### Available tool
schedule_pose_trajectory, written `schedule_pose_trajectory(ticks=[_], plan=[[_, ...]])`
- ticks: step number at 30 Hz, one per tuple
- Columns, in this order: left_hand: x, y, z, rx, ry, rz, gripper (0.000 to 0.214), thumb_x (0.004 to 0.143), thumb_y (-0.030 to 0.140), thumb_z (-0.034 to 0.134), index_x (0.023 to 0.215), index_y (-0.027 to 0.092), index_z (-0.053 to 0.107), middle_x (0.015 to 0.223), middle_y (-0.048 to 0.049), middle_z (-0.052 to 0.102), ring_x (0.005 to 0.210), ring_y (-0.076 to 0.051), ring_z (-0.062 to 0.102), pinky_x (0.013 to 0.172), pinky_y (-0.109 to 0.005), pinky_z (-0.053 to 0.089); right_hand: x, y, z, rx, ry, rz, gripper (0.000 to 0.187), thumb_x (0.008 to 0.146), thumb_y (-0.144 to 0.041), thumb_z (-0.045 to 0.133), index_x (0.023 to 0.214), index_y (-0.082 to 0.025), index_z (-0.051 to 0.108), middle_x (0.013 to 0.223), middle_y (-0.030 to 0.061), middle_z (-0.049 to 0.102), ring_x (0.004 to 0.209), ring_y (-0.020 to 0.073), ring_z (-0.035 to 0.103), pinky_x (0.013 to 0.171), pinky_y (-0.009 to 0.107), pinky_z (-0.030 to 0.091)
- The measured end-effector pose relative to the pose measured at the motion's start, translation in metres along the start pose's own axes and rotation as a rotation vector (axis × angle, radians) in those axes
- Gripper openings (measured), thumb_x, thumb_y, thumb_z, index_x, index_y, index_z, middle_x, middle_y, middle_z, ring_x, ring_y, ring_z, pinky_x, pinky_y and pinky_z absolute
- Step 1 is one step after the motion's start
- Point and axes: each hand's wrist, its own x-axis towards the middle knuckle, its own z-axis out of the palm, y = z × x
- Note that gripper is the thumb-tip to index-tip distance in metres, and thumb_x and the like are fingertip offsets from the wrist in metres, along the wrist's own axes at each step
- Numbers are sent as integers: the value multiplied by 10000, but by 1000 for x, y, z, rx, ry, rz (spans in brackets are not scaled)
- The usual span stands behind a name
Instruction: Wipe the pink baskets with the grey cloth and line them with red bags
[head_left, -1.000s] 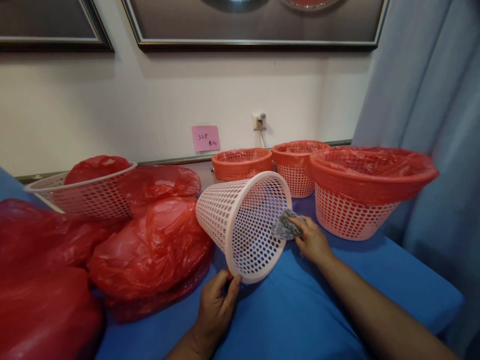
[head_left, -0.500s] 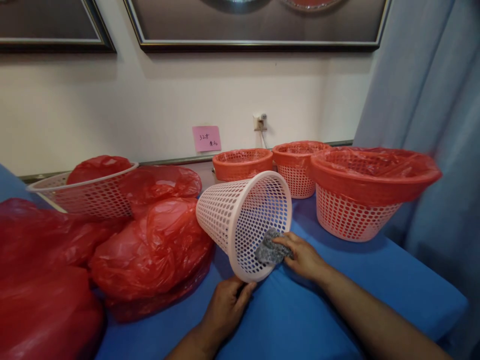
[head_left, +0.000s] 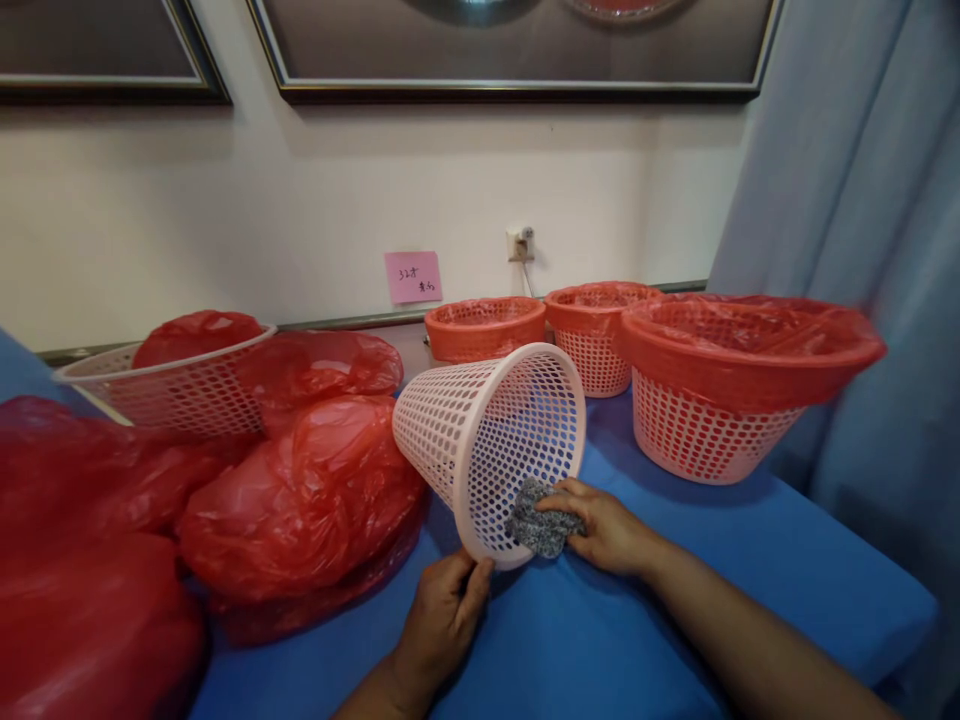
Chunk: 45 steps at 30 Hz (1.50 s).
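Observation:
A white perforated plastic basket (head_left: 450, 400) lies on its side on the blue-covered table (head_left: 570, 640), its mouth facing me and to the right. My left hand (head_left: 448, 610) pinches the bottom of its rim between thumb and fingers. In my right hand (head_left: 604, 525) is a bunched grey speckled cloth (head_left: 541, 520), pressed against the lower right of the rim at the mouth. The fingers of that hand are closed on the cloth.
Red plastic bags (head_left: 300, 500) are heaped at the left, by another white basket (head_left: 180, 390) with red plastic in it. Behind and right stand red-lined baskets: a small one (head_left: 484, 330), another (head_left: 592, 345) and a large one (head_left: 720, 430). A blue curtain (head_left: 847, 230) hangs at right.
My right hand and the cloth have shifted slightly left and down along the rim. The left hand has slid a little left and down. The basket has barely moved.

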Motion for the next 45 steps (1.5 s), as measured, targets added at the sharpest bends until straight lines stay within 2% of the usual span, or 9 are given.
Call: schedule_pose_trajectory(ticks=[7,13,18,26,28,33,36,42,45], plan=[[-1,2,-6,52,130,32,400,1008,363,513,666,177,606,551,26,551,473,-99,504,484,-182,409,7,38,-15,-284,437,319,621,827,-86,580,1411,-296,573,1442,89,488,1312,269,530,1123,479,447],[1,-2,5,15,-131,-50,282,976,355,567,804,170,693,662,-14,704,573,-139,647,561,-195,500,2,12,-3,-111,84,109,675,724,-9,575,1337,-284,634,1219,59,614,1153,207,612,1034,359,500],[2,-5,10,4,-184,-26,276,992,325,543,841,191,731,708,-19,743,634,-160,706,635,-220,546,1,1,4,-46,10,7,687,735,-23,587,1357,-315,614,1238,42,598,1153,194,609,1017,339,507],[-3,0,-3,35,44,10,324,1005,373,541,770,179,652,642,1,656,560,-130,626,562,-201,499,8,42,-17,-404,529,321,635,813,-39,550,1392,-296,594,1414,96,487,1286,272,528,1101,477,468],[-3,1,-3,17,46,7,332,1004,381,541,755,181,632,628,9,629,548,-126,607,548,-197,490,7,39,-16,-381,476,305,646,793,-25,554,1373,-302,611,1393,90,514,1271,263,542,1098,462,474],[-2,-1,0,-29,-18,-39,307,1010,375,516,837,176,674,637,0,662,550,-137,620,557,-210,510,1,4,-3,-100,53,60,675,708,-2,579,1303,-310,667,1262,51,612,1184,213,604,1052,369,503],[-2,-3,2,-4,-90,-49,265,986,361,564,920,161,723,677,-23,719,566,-151,658,560,-217,527,0,-2,-1,53,-22,-14,647,735,-23,583,1305,-319,666,1220,35,621,1126,185,632,1015,340,527],[-2,-2,0,24,-32,15,291,995,342,555,825,162,708,664,-23,715,562,-144,663,564,-207,525,6,37,-16,-209,426,263,646,776,-28,560,1367,-284,620,1420,84,504,1304,255,536,1143,473,438],[0,0,-1,3,-9,0,289,995,347,555,829,167,708,678,-24,724,568,-142,663,568,-202,527,6,44,-18,-257,442,323,627,793,-38,563,1370,-276,618,1412,91,503,1291,261,539,1130,474,446]])
